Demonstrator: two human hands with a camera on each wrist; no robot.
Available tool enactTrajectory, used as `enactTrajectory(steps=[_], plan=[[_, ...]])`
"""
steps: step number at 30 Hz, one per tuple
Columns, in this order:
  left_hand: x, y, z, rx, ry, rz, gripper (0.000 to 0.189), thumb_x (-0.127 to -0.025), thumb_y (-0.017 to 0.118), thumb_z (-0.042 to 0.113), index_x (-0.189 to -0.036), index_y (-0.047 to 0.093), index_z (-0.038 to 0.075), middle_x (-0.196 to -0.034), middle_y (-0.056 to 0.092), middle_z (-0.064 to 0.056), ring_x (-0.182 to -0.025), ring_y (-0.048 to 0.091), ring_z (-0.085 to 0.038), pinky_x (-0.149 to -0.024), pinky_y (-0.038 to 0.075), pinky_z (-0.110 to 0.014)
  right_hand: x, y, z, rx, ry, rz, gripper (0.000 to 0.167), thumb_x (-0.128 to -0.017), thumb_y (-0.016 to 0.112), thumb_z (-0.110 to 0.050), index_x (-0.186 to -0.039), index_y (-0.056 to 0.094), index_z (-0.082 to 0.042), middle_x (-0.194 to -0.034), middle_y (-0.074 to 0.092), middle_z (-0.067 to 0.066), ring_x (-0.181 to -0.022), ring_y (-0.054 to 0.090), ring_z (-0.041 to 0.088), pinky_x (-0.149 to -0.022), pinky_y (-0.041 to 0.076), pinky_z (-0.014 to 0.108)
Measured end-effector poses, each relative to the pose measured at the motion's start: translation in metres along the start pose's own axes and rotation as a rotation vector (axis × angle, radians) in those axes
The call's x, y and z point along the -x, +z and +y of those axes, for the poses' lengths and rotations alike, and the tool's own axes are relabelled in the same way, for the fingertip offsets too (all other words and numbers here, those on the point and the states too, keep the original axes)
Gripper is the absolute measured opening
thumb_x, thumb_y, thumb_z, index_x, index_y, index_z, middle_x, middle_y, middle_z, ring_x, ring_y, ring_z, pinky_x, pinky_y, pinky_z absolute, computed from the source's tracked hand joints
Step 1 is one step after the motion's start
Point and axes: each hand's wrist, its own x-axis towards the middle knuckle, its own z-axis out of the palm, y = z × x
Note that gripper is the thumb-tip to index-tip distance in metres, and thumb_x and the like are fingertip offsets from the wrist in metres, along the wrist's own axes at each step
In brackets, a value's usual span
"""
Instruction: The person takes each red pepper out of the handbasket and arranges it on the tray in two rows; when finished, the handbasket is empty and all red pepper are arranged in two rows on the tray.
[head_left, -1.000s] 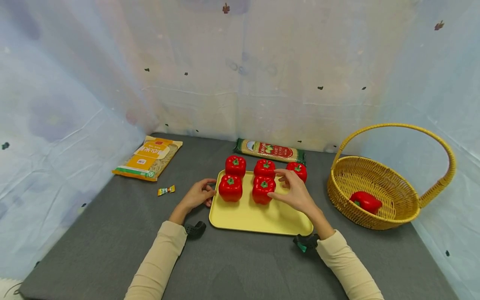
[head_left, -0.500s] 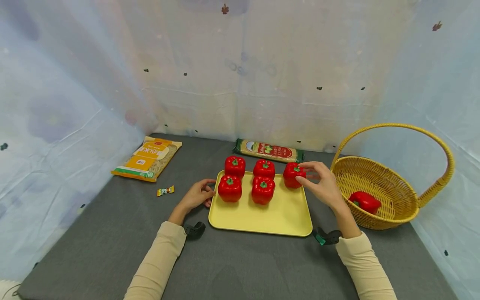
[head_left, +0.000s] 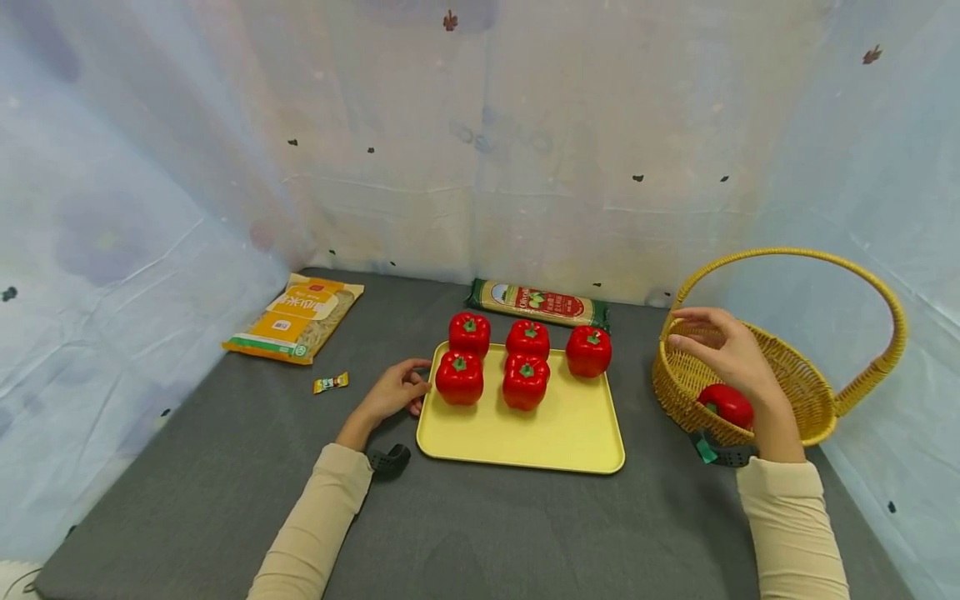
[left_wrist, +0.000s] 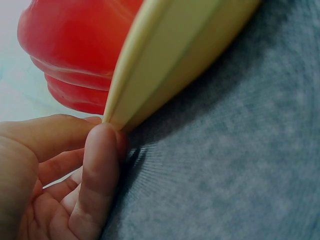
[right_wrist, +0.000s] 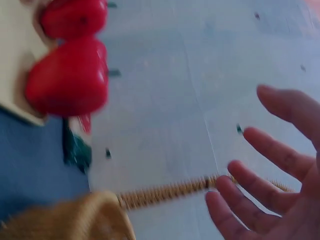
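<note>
Several red bell peppers (head_left: 524,382) stand upright with their stems up on a yellow tray (head_left: 570,433). My left hand (head_left: 393,389) pinches the tray's left rim between thumb and fingertips, as the left wrist view shows close up beside a pepper (left_wrist: 75,50). Over a yellow wicker basket (head_left: 806,383) hovers my right hand (head_left: 727,354), its fingers relaxed and apart, holding nothing. One more red bell pepper (head_left: 726,405) lies on its side in the basket, partly below that hand. In the right wrist view the hand (right_wrist: 280,185) is spread near the basket handle (right_wrist: 170,194).
A long pasta packet (head_left: 538,302) lies behind the tray near the back curtain. To the left are an orange-and-clear food bag (head_left: 296,317) and a small yellow wrapped snack (head_left: 331,382) on the grey tabletop (head_left: 480,533). The basket's tall handle (head_left: 787,251) arches above its bowl.
My right hand set a bell pepper at the tray's back right corner, let go of it and moved right over the basket. My left hand has stayed at the tray's rim.
</note>
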Motion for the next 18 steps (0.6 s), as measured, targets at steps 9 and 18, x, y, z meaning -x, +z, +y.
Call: enactTrajectory(steps=[9, 18], plan=[[0.0, -0.001, 0.0, 0.002, -0.007, 0.002, 0.048, -0.09, 0.058, 0.003, -0.134, 0.041, -0.007, -0.086, 0.057, -0.021, -0.061, 0.06, -0.029, -0.057, 0.055, -0.035, 0.003, -0.037, 0.025, 0.044, 0.092, -0.139, 0.041, -0.091, 0.062, -0.022, -0.129, 0.052, -0.013, -0.12, 0.054, -0.009, -0.105, 0.051, 0.0, -0.076, 0.046, 0.013], [0.0, 0.0, 0.0, -0.002, -0.005, 0.003, 0.048, -0.091, 0.058, 0.004, -0.133, 0.041, -0.007, -0.086, 0.057, -0.022, -0.063, 0.06, -0.032, -0.058, 0.056, -0.037, 0.008, -0.054, 0.064, 0.033, 0.169, -0.276, 0.052, -0.093, 0.059, -0.024, -0.138, 0.042, -0.007, -0.127, 0.047, -0.01, -0.108, 0.042, -0.009, -0.08, 0.041, 0.016]])
